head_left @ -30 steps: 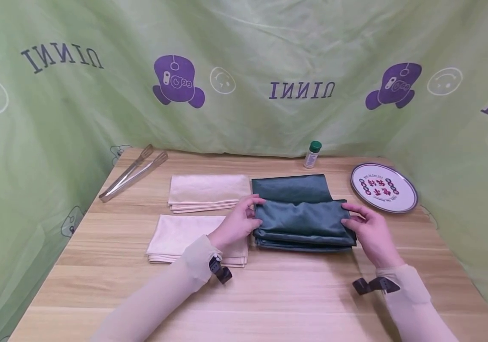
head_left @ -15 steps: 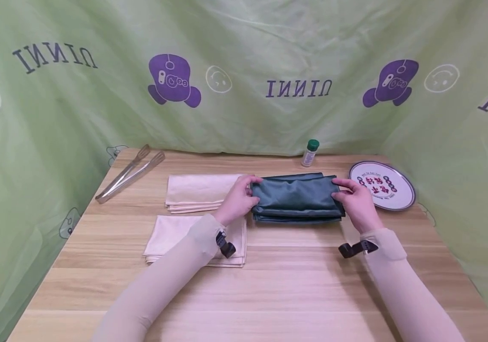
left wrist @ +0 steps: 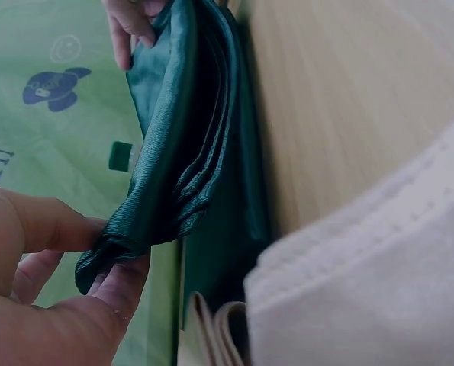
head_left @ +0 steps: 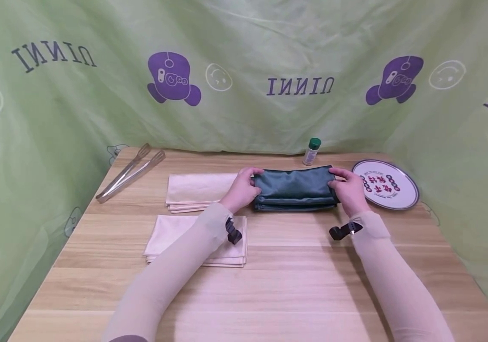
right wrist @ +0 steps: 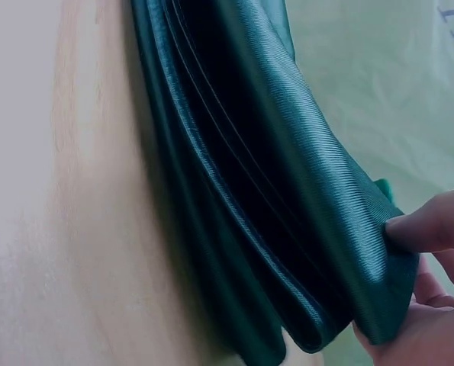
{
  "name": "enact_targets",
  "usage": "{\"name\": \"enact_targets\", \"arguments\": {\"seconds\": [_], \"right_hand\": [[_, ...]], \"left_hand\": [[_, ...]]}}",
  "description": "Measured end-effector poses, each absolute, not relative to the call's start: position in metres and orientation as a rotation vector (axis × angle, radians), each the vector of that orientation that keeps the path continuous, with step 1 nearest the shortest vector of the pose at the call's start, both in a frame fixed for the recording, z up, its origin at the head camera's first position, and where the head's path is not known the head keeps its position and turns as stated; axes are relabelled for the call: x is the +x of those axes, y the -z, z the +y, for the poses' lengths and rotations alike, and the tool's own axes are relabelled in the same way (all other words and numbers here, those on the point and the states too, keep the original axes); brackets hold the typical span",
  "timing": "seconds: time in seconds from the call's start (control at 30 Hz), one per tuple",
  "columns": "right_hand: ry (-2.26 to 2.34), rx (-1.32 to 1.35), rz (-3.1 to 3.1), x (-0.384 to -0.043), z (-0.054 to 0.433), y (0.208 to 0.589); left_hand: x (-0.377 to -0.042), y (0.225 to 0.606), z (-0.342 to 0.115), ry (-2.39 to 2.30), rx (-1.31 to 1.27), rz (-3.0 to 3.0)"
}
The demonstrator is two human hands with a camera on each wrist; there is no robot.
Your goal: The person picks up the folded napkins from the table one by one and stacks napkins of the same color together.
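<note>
A folded dark green satin cloth (head_left: 295, 185) is stretched between the two hands toward the back of the table. My left hand (head_left: 242, 189) pinches its left end between thumb and fingers, as the left wrist view also shows. The right end is pinched by my right hand (head_left: 351, 190). In the right wrist view its loose layers (right wrist: 234, 168) hang down in folds. Underneath lies another dark green folded cloth (left wrist: 219, 267), mostly hidden by the held one; whether the two touch all along I cannot tell.
Two folded pale pink cloths, a back one (head_left: 201, 187) and a front one (head_left: 169, 232), lie to the left. Metal tongs (head_left: 128, 175) rest at the far left. A green-capped shaker bottle (head_left: 311, 152) stands behind, and an oval plate (head_left: 391, 202) lies right of the right hand.
Both hands have carried the green cloth away from the person, toward the back of the table. It now covers the other green cloth, which was partly visible behind it.
</note>
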State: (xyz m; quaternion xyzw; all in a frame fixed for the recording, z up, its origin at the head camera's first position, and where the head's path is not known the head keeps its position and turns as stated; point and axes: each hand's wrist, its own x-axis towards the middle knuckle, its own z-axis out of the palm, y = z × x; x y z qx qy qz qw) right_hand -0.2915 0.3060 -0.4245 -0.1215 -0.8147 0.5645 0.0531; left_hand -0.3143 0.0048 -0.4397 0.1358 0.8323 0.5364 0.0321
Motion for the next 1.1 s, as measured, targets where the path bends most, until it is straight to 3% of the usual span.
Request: {"name": "enact_targets", "arguments": {"seconds": [0.37,0.73,0.9,1.1], "right_hand": [[-1.618,-0.376,-2.52,-0.301,0.306,0.445],[-1.477,-0.351,-2.553,-0.274,0.301,0.432],[-1.516,0.016,-2.614,-0.247,0.255,0.426],[-1.395,0.558,-2.884,-0.212,0.186,0.436]], "left_hand": [[-0.31,0.451,-0.008,-1.607,0.393,2.475],[-0.277,0.431,-0.059,-1.604,0.567,2.383],[-0.251,0.419,-0.116,-1.51,0.651,2.478],[-0.228,0.425,-0.188,-1.345,0.524,2.704]]}}
